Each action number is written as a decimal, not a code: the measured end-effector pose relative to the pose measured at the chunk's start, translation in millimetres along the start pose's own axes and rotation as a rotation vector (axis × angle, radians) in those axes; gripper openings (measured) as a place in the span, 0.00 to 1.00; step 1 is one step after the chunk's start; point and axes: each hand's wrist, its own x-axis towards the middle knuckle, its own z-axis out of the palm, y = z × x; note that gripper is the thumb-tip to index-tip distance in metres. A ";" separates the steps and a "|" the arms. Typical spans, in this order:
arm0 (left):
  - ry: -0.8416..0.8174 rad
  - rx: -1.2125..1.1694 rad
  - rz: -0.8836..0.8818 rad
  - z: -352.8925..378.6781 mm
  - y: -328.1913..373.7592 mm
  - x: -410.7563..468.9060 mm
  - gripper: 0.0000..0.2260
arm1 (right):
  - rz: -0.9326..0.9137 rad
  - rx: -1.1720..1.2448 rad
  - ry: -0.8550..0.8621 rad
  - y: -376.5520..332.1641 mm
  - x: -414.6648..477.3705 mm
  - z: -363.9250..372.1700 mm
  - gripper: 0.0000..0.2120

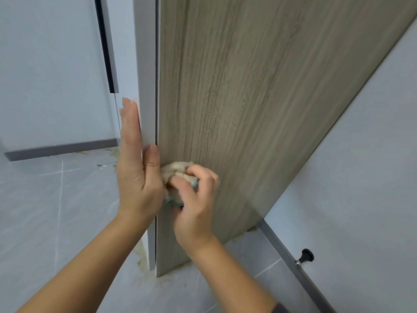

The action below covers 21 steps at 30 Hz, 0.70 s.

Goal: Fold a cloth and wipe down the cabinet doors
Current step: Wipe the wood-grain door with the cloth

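Wiping low on the wood-grain cabinet door

The right hand clenches the bunched cloth against the cabinet door near its left edge; the left hand, fingers straight, lies flat on that edge, probably steadying the door against the rubbing.

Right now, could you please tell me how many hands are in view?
2. The left hand lies flat against the white panel left of the wood-grain door; the right hand grips the cloth against that door's face, low down.
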 end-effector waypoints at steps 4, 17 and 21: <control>-0.060 0.034 -0.026 -10.6 -4.2 -18.3 0.26 | -0.176 -0.179 -0.048 27.7 -24.4 -0.8 0.06; -0.177 0.314 -0.655 -33.8 -40.4 -90.0 0.11 | 1.254 0.693 0.220 7.5 -41.0 -15.8 0.17; -0.381 0.309 -0.980 -37.8 -42.0 -104.4 0.11 | 1.541 0.919 0.212 16.7 -50.8 -16.5 0.17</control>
